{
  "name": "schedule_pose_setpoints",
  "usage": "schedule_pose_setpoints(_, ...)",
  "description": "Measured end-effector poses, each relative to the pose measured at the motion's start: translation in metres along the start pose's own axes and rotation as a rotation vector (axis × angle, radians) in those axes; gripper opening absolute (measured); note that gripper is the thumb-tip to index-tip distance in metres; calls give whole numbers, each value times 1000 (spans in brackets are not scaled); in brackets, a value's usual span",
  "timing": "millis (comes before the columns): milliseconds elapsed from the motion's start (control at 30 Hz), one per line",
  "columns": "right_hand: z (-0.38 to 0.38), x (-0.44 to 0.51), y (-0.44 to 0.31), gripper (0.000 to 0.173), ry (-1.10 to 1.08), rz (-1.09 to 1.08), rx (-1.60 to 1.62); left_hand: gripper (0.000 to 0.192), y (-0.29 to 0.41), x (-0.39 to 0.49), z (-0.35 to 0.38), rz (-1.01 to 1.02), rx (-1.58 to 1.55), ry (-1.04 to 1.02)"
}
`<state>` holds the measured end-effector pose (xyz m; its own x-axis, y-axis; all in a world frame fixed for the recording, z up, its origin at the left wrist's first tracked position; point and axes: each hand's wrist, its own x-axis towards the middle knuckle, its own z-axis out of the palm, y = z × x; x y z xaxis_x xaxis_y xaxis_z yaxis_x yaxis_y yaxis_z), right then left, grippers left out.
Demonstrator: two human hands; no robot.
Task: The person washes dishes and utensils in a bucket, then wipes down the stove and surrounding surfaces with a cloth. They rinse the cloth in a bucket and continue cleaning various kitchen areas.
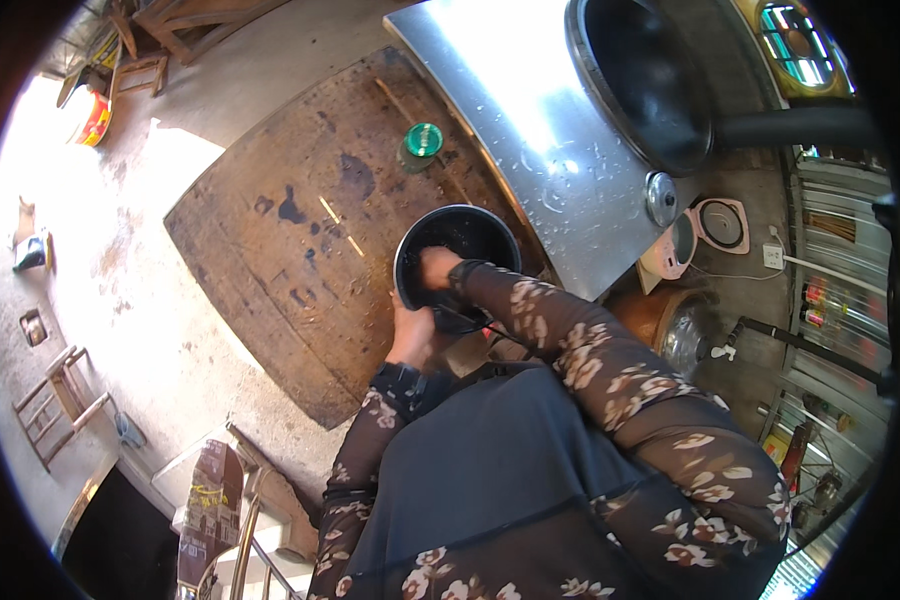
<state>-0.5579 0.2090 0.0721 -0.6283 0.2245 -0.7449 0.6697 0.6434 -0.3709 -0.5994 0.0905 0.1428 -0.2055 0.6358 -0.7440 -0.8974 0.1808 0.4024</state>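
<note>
A dark round pot (pixel 461 217) is tilted at the near right edge of a stained wooden table (pixel 270 180). My left hand (pixel 411 330) grips its near left rim from outside. My right hand (pixel 439 268) reaches down inside it; the fingertips are hard to make out against the dark interior, and whether they hold anything cannot be seen. Behind the pot stands a jar with a green lid (pixel 424 140). Two thin light sticks (pixel 330 211) lie on the wood to the left, among crumbs and dark wet stains.
A wet metal counter (pixel 540 157) adjoins the table on the right, bearing a large black wok (pixel 645 82) and a metal lid (pixel 661 199). Beyond it are a pink rice cooker (pixel 669 251) with its lid up and a brown earthen jar (pixel 645 315). A wooden chair (pixel 56 409) stands at far left.
</note>
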Motion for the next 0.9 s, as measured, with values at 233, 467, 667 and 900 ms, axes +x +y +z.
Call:
schedule_pose_setpoints(233, -13, -20, 28, 26, -65, 160, -99, 65, 6, -11, 3, -145, 176, 153)
schedule_pose_setpoints(467, -31, 8, 0, 25, 94, 97, -167, 56, 3, -4, 4, -6, 104, 56)
schedule_pose_setpoints(667, -38, -15, 25, 31, -37, 225, -73, 56, 14, -21, 17, -102, 177, 123)
schedule_pose_setpoints(900, 6, 4, 4, 26, -143, -304, -378, 51, 1, -7, 5, -18, 135, 62)
